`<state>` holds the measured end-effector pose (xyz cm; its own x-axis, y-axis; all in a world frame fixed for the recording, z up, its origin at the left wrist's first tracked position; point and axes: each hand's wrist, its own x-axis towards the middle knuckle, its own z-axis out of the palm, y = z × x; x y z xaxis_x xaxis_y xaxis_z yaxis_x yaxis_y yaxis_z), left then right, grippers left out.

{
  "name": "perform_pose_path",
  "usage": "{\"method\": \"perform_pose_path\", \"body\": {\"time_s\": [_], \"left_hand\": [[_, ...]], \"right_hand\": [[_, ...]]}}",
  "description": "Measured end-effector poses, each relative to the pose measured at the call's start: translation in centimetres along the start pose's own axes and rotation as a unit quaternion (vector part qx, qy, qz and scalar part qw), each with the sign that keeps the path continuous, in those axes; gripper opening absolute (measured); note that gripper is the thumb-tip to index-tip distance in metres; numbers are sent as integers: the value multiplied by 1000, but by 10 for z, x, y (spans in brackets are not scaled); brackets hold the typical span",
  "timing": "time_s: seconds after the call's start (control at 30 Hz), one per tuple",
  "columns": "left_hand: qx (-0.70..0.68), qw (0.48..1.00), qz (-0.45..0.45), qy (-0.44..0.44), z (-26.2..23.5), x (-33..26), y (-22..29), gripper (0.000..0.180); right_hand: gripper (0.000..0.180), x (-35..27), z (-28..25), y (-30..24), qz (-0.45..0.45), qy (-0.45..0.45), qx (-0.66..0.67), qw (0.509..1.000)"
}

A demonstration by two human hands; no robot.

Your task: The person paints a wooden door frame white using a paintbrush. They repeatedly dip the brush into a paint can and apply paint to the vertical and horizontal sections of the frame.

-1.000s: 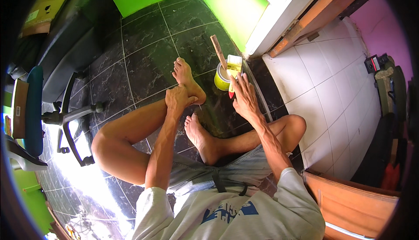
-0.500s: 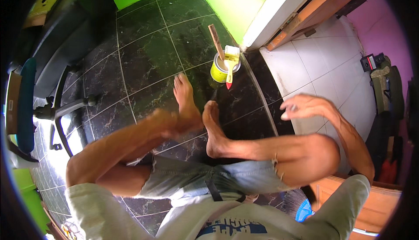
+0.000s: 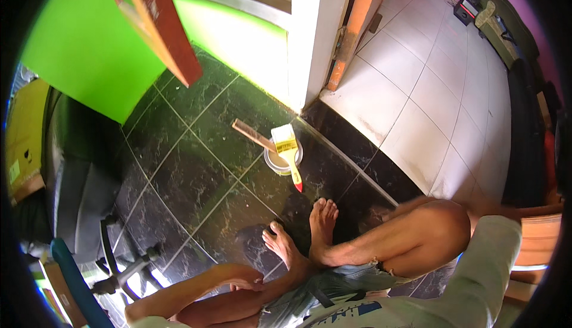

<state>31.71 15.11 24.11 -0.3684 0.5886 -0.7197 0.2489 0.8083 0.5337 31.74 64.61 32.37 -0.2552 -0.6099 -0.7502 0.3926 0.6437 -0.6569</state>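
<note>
A paint can (image 3: 269,162) with pale contents stands on the dark tiles in front of my feet. Across its rim rests a flat paintbrush (image 3: 289,154), its white bristles pointing away from me and its red-tipped yellow handle toward me. A flat wooden stick (image 3: 252,134) leans out of the can to the far left. Over my left shin hangs my left hand (image 3: 245,277), empty, with loosely bent fingers a little apart. My right hand (image 3: 406,207) is blurred beyond my right knee, which partly covers it; its fingers cannot be made out. Neither hand touches the can or brush.
A white door frame (image 3: 305,42) and an orange-brown door edge (image 3: 351,36) rise beyond the can. Another reddish-brown wooden panel (image 3: 164,27) juts in at the upper left. A chair base (image 3: 128,271) stands at left. Pale tiles (image 3: 411,84) and dark bags (image 3: 506,30) lie right.
My view has tilted up and shifted, so the can sits lower and further left in the picture. My right hand has dropped from above the floor to beyond my right knee.
</note>
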Motion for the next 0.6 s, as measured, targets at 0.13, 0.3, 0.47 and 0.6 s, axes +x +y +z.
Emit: {"method": "perform_pose_path", "body": {"time_s": [0.13,0.3,0.47,0.6], "left_hand": [[-155,973,-88,-144,-88,-53,1,24],[22,976,-123,179,-156,-115,52,20],[91,916,-43,389,-153,-114,131,9],[258,862,89,427,-109,-97,97,27]], "right_hand": [[67,7,22,36,-37,182,-73,980],[72,69,83,79,-49,403,-123,906],[78,166,162,123,32,575,-114,810],[83,203,217,180,169,629,-91,754]]}}
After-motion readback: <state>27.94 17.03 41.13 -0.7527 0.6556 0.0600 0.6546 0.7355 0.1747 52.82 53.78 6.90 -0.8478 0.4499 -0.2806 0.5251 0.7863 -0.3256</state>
